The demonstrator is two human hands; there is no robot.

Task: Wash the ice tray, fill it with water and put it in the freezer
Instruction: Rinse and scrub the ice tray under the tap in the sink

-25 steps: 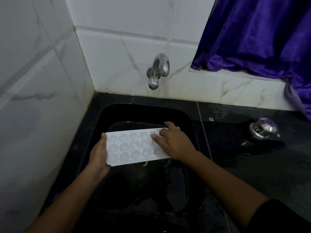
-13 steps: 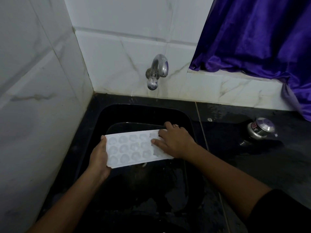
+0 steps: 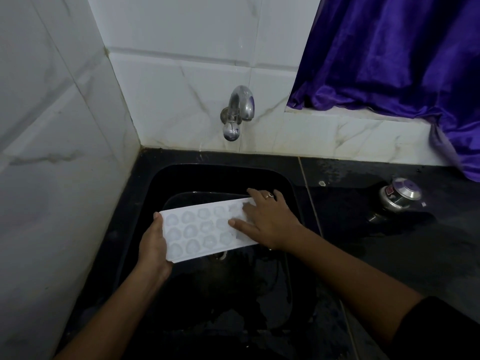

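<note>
Ice tray (image 3: 205, 228) over the sink (image 3: 293, 183), tap (image 3: 237, 110) behind, above.

The right hand (image 3: 270, 222) hides the tray's (image 3: 202, 229) right end. The tray partly covers the drain (image 3: 222, 255). The curtain (image 3: 405, 61) is cut off top and right.

Black stone counter (image 3: 389, 255), wet and glossy, wraps a sunken black sink (image 3: 220, 175) in the tiled corner. Right of the hands' grip on the ice tray (image 3: 205, 229), well apart, a small steel lidded container (image 3: 400, 194) sits on the counter with a puddle around it.
</note>
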